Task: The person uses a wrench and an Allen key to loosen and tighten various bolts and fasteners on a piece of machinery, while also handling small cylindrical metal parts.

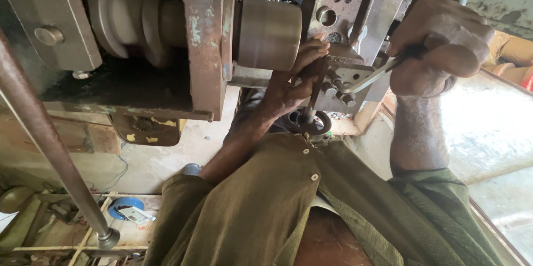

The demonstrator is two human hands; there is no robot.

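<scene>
My left hand (293, 80) is closed around a dark ring spanner (312, 117), whose ring end hangs below the hand. It rests against the bolted steel bracket (344, 85) of a worn metal machine (202, 38). My right hand (441, 44) grips the handle of a slim silver wrench (371, 79). The wrench's far end reaches the bolts on the same bracket. A smooth steel cylinder (270, 33) juts out just left of my left hand. My olive shirt sleeves fill the lower part of the view.
A grey stepped pulley (125, 16) sits inside the machine frame at upper left. A long rusty rod (50, 138) slants across the left side. A blue tape roll (125, 207) and small tools lie on a wooden rack (83, 238). A concrete floor (488, 127) shows on the right.
</scene>
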